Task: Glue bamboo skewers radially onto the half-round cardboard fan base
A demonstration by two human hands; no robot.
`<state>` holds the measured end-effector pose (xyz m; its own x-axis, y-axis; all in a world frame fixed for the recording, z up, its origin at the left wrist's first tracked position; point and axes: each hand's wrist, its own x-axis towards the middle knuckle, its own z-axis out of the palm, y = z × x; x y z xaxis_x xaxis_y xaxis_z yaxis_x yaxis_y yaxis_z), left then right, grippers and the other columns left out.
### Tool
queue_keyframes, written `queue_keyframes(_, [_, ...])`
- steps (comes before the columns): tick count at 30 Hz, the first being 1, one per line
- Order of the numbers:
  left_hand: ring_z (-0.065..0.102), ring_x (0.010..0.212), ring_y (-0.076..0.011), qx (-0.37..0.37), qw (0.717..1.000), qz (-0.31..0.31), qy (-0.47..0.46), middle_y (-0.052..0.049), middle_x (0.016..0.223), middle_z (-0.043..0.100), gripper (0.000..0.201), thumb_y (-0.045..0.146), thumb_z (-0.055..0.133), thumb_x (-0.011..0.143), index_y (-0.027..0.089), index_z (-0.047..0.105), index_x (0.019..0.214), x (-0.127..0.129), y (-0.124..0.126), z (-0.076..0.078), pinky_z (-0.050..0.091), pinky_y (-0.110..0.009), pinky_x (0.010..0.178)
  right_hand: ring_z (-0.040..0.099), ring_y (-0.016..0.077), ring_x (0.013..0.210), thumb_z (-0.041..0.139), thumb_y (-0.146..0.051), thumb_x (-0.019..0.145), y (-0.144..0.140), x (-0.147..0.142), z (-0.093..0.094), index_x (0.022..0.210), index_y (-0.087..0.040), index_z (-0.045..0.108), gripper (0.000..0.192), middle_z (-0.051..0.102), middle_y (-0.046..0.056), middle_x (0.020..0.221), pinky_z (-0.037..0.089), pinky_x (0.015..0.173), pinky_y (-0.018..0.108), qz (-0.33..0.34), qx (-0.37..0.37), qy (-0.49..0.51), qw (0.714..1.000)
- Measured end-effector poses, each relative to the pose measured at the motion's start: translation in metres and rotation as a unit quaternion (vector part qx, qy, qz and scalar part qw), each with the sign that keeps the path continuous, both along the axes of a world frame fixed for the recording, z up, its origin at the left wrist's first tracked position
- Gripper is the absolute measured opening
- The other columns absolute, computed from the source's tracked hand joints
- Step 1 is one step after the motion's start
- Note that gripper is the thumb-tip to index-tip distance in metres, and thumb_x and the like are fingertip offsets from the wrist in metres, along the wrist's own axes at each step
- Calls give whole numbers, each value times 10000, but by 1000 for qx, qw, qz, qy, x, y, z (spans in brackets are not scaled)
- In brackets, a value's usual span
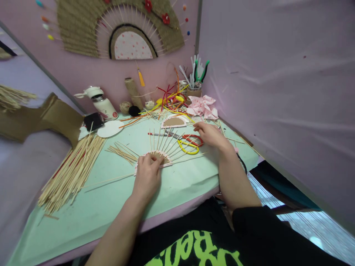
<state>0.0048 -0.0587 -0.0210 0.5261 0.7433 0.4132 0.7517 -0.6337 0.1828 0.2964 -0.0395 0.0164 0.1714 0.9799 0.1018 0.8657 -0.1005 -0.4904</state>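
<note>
Mint-green cloth covers the table point(97, 203), which spreads from the lower left to the right middle of the frame. Pale lilac fabric point(263, 81) walls in the right side, and on the pink wall at the top hangs one large tan woven fan point(74, 33) with a pink-spotted white half-round centre.

Two half-round brown cardboard pieces show: the pink-edged one with pale thin sticks radiating from it point(165, 160) lies at the centre of the frame, and a pink-rimmed one without sticks point(174, 122) lies just above. The radiating sticks cross too much for a sure count. There is one pair of scissors with red and yellow handles point(188, 152) right of centre, one white oval disc point(109, 129) at upper left, one white-lidded bottle point(107, 108) above it, one big heap of pale sticks point(74, 166) at left and one smaller pile point(122, 152) left of centre.

The left hand point(146, 171), its forearm rising from the lower middle, grasps the centre cardboard piece with bent fingers and thumb. The right hand point(209, 133) reaches in from the right, wrist bent, fingers curled just above the scissors' handles; whether it grips anything cannot be told.
</note>
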Motion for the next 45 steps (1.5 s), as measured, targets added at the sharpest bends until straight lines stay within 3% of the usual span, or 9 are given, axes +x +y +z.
queue_keyframes(4, [458, 964, -251, -13, 999, -30, -9, -102, 1018, 594, 378, 63, 477, 872, 222, 720, 1114, 2, -2, 4, 453, -418, 874, 651, 247, 1109, 363, -175, 914, -40, 5, -13, 1219, -207, 634, 410, 742, 83, 1179, 348, 1062, 438, -29, 118, 15, 992])
queue_keyframes(8, [489, 995, -257, -21, 999, -42, 4, -98, 1042, 605, 350, 123, 525, 874, 225, 697, 1162, 5, -4, 4, 441, -434, 914, 628, 274, 1134, 465, -318, 921, -76, 20, -26, 1177, -232, 645, 325, 719, 99, 1214, 295, 1072, 489, 4, 88, -7, 996])
queue_keyframes(11, [507, 1063, -272, -20, 999, -27, 11, -110, 1136, 600, 375, 179, 567, 867, 225, 663, 1227, 6, -5, 2, 430, -448, 954, 581, 300, 1208, 562, -397, 885, -87, 30, -34, 1201, -239, 632, 360, 692, 114, 1265, 292, 1057, 495, 14, 71, -34, 997])
queue_keyframes(19, [471, 1286, -318, -32, 999, 20, 21, -139, 1359, 580, 449, 273, 585, 898, 206, 545, 1340, 3, -4, -1, 375, -497, 1048, 562, 307, 1202, 601, -370, 886, -80, 22, -44, 1173, -236, 634, 318, 689, 112, 1260, 308, 1005, 480, 36, 94, -90, 991])
queue_keyframes(25, [491, 1268, -319, -39, 998, 44, 23, -144, 1347, 593, 450, 295, 614, 897, 188, 550, 1330, 5, -2, -2, 401, -489, 1025, 569, 307, 1176, 597, -342, 904, -77, 14, -49, 1162, -237, 638, 282, 701, 94, 1232, 306, 994, 481, 50, 119, -122, 984])
queue_keyframes(31, [535, 1177, -323, -10, 997, 73, 27, -147, 1247, 624, 321, 287, 635, 881, 170, 621, 1180, 5, -10, -1, 440, -490, 977, 586, 302, 1152, 610, -350, 913, -78, 13, -54, 1159, -241, 636, 270, 709, 72, 1207, 316, 978, 480, 64, 168, -121, 976])
queue_keyframes(37, [592, 1092, -278, 37, 999, 15, 1, -137, 1130, 660, 124, 180, 545, 925, 155, 655, 979, -5, -17, -7, 492, -415, 911, 609, 285, 1118, 589, -396, 944, -82, 12, -54, 1143, -248, 638, 252, 719, 69, 1189, 310, 975, 468, 77, 216, -118, 966])
queue_keyframes(45, [637, 978, -231, 28, 1000, 8, -7, -96, 1060, 711, 209, 169, 489, 967, 161, 697, 972, -7, -10, -15, 513, -356, 872, 659, 250, 1010, 610, -326, 938, -80, 9, -58, 1047, -248, 652, 140, 756, 53, 1033, 339, 966, 452, 67, 320, -82, 941])
